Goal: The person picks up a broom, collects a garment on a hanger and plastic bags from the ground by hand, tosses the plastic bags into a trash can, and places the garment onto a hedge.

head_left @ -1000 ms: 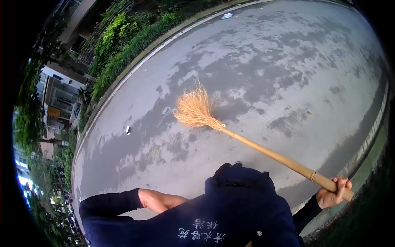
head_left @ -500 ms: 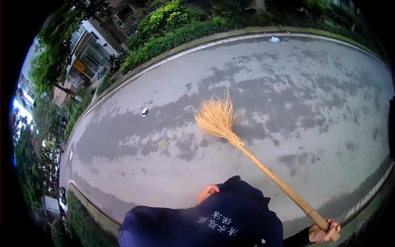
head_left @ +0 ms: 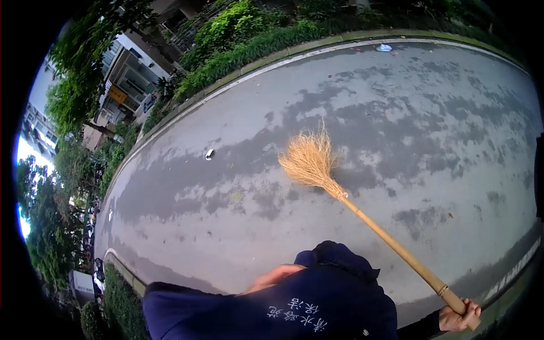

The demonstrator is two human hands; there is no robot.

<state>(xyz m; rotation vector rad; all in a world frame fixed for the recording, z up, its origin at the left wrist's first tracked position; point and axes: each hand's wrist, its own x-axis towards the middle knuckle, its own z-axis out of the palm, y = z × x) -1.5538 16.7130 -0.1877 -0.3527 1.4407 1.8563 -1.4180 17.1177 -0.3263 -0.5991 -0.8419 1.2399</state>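
Note:
My right hand [head_left: 458,317] is closed round the end of a bamboo handle at the lower right. The handle slants up and left to a broom [head_left: 310,160], whose tan bristles are over the grey road near the middle of the view. My left hand [head_left: 275,276] shows only in part behind the dark blue jacket [head_left: 272,311] with white lettering; its fingers are mostly hidden. A small white and black piece of litter [head_left: 210,154] lies on the road left of the bristles.
The damp-patched road [head_left: 255,226] curves along a kerb [head_left: 238,76] with green shrubs [head_left: 238,25] behind it. A pale bluish piece of litter [head_left: 384,48] lies near the far kerb. Parked vehicles [head_left: 99,275] and a hedge [head_left: 122,300] are at the left.
The view has turned, so the road and litter sit differently in the frame. The bristles appear farther right. My left forearm, bare and in plain view earlier, is now mostly behind the jacket.

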